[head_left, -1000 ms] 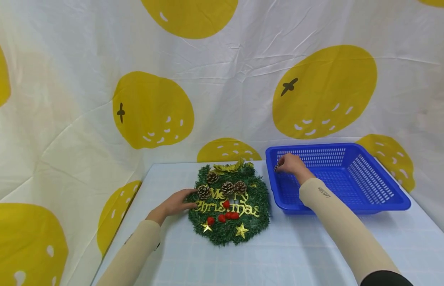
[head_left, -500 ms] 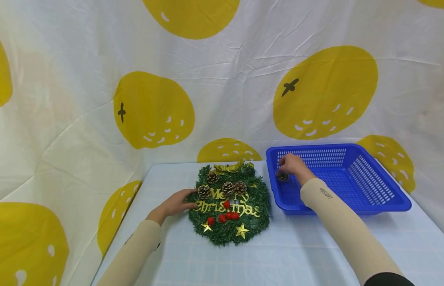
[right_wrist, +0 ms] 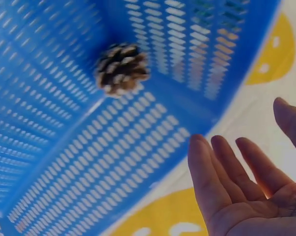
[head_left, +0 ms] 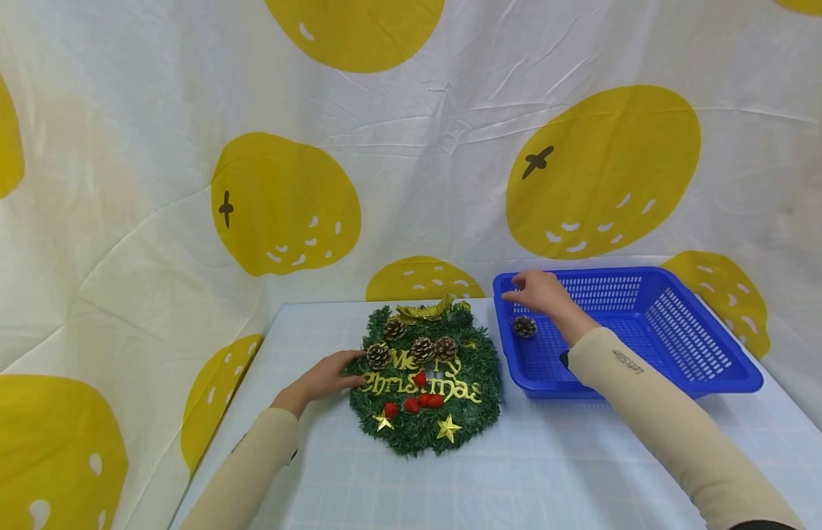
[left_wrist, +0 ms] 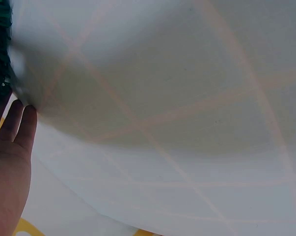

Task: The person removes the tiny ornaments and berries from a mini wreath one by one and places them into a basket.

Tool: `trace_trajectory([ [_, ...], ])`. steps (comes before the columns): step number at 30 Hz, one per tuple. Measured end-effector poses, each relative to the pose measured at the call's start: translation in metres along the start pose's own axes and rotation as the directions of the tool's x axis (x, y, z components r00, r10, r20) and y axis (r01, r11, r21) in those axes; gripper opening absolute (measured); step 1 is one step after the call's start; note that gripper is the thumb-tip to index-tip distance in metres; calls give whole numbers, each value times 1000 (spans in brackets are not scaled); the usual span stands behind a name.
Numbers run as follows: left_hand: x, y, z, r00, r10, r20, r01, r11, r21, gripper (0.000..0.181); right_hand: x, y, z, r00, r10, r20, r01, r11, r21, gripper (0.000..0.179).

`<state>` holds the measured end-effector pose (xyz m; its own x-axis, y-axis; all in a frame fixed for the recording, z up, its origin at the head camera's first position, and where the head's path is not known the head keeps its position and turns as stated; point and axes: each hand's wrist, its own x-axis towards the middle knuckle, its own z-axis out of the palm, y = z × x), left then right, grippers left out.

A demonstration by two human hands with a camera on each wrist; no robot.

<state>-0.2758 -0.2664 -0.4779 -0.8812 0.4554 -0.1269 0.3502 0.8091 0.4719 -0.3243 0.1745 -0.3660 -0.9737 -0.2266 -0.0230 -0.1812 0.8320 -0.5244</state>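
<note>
A green tinsel wreath (head_left: 480, 361) lies on the table, with gold "Merry Christmas" lettering, red berries, gold stars and several pine cones on it. My left hand (head_left: 330, 374) rests at its left edge, fingers extended against the tinsel. In the left wrist view, that hand (left_wrist: 13, 157) shows straight fingers next to the green strands. A loose pine cone (head_left: 524, 327) sits in the left end of the blue plastic basket (head_left: 649, 383). Above it my right hand (head_left: 539, 291) hovers, holding nothing. The right wrist view shows the hand (right_wrist: 246, 191) with fingers spread, apart from the pine cone (right_wrist: 122, 70).
The basket stands at the right of the table (head_left: 397, 493), its slotted walls rising above the surface. Behind the table hangs a white cloth (head_left: 437, 191) with yellow fruit prints. A gold ribbon bow (head_left: 424, 311) tops the wreath's far side.
My right hand has let go of the pine cone in the basket, then risen with its fingers parting. The left hand and the wreath have stayed in place.
</note>
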Motion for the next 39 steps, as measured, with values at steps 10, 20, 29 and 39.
trace_trajectory([
  [10, -1, -1, 0, 1000, 7, -1, -7, 1000, 4, 66, -26, -35, 7, 990, -136, 35, 136, 991, 7, 60],
  [20, 1, -2, 0, 1000, 0, -10, 0, 1000, -4, 66, -51, -58, 35, 982, -185, 28, 181, 979, 98, 60],
  [29, 1, -2, 1, 1000, -5, -6, 5, 1000, -6, 66, -61, -68, 64, 981, -188, -55, 194, 972, 131, 52],
  [39, 2, -4, 2, 1000, 5, -6, -5, 1000, -3, 67, -62, -77, 96, 976, -185, -118, 206, 957, 204, 47],
])
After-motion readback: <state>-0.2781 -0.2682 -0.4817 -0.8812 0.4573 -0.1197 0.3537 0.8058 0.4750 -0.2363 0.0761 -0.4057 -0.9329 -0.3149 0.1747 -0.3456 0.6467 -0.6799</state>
